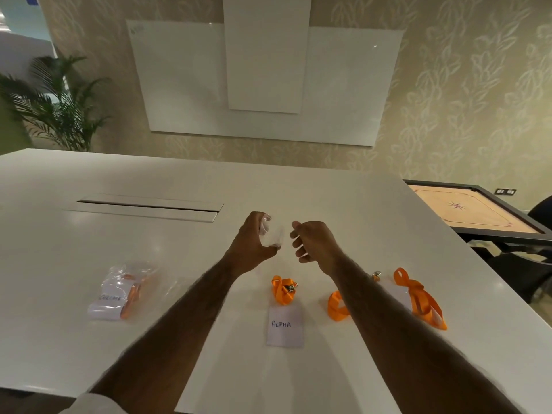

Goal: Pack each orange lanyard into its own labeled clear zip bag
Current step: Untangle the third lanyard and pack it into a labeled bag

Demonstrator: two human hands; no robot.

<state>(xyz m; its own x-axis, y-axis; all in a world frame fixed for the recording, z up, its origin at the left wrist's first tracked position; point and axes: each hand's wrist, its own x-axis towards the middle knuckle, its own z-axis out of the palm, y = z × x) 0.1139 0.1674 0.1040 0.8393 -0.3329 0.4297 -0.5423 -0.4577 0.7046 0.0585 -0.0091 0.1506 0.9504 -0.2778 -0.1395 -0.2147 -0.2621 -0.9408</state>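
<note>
My left hand [252, 243] holds an empty clear zip bag [273, 234] up above the white table [89, 249], thumb and fingers curled round it. My right hand [313, 243] hovers just right of the bag with loosely curled fingers and holds nothing. Below the hands a folded orange lanyard [282, 289] lies above a paper label reading ALPHA [284, 325]. A second orange lanyard [337, 306] shows beside my right forearm. A third orange lanyard [421, 297] lies at the right, on another paper label partly hidden by the arm. At the left, filled zip bags [124, 289] hold orange lanyards and labels.
A metal cable hatch [143, 206] is set into the table behind the hands. A carrom board table [472, 209] and a dark chair [531, 273] stand off the right edge. A whiteboard hangs on the far wall and a plant stands at the left.
</note>
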